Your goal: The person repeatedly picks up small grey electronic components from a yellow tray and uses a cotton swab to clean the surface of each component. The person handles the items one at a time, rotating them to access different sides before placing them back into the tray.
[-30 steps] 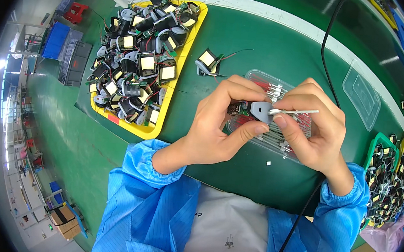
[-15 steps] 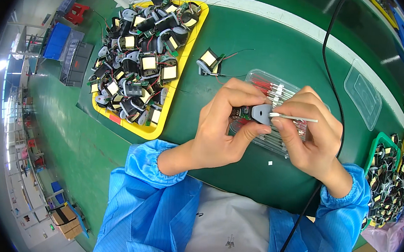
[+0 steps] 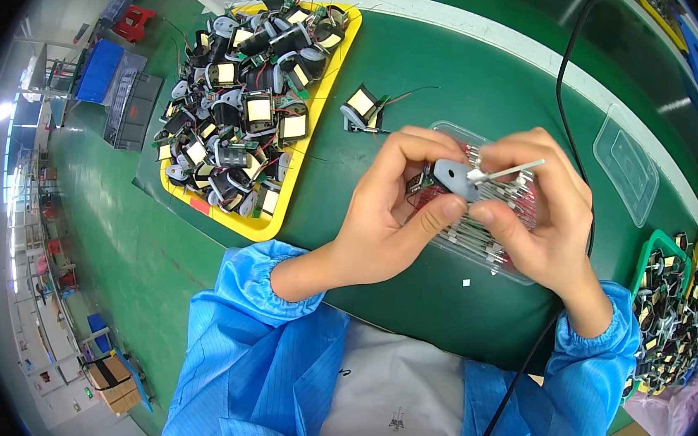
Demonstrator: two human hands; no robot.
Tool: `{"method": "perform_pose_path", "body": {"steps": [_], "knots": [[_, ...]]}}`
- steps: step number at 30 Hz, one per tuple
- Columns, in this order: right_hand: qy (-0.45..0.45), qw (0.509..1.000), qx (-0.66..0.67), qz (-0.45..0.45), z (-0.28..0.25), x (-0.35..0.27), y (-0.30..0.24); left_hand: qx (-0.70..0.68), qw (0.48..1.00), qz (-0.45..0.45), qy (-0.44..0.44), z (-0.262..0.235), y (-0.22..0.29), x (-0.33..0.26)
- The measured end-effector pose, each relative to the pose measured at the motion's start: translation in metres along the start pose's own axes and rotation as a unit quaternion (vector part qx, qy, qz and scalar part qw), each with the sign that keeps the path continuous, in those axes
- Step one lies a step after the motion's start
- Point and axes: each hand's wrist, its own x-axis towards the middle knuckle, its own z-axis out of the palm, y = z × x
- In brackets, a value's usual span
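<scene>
My left hand [image 3: 391, 209] is closed around a small electronic assembly [image 3: 455, 180] with a flat grey end piece and a circuit board behind it. A thin white stick [image 3: 515, 169] with a wider white end sits at the right edge of that grey piece, slanting up to the right. My right hand [image 3: 545, 206] is curled beside it, thumb and index finger apart. Its fingertips are blurred, and whether they grip the stick does not show. Under both hands stands a clear plastic box [image 3: 518, 276] of red and white wired pieces [image 3: 480, 234], partly hidden.
On the left, a yellow tray [image 3: 284, 204] is heaped with similar assemblies. One loose assembly [image 3: 363, 107] lies beyond my left hand. A clear lid [image 3: 626, 163] and a black cable [image 3: 570, 113] are on the right, near a green tray [image 3: 649, 253]. A white scrap [image 3: 466, 283] lies near me.
The assembly has tilted in my left hand, and the white stick has swung from level to slanting upward. My right thumb and index finger have spread farther apart.
</scene>
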Motion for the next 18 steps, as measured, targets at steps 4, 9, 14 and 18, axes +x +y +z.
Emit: {"method": "perform_pose_path", "body": {"steps": [4,9,14,18], "knots": [[-0.040,0.998,-0.008,0.040,-0.001,-0.005,0.007,-0.038,0.999,-0.012,0.011,0.006,0.003,0.003],[0.039,0.992,0.029,0.114,-0.023,0.008,0.013,0.135,0.983,0.092,0.079,-0.015,-0.007,0.013],[0.332,0.935,0.040,0.119,-0.130,0.034,0.076,0.679,0.711,0.039,0.181,-0.049,-0.001,0.022],[0.353,0.882,0.049,0.308,-0.187,0.034,0.158,0.767,0.626,-0.004,0.138,-0.053,0.001,0.018]]}}
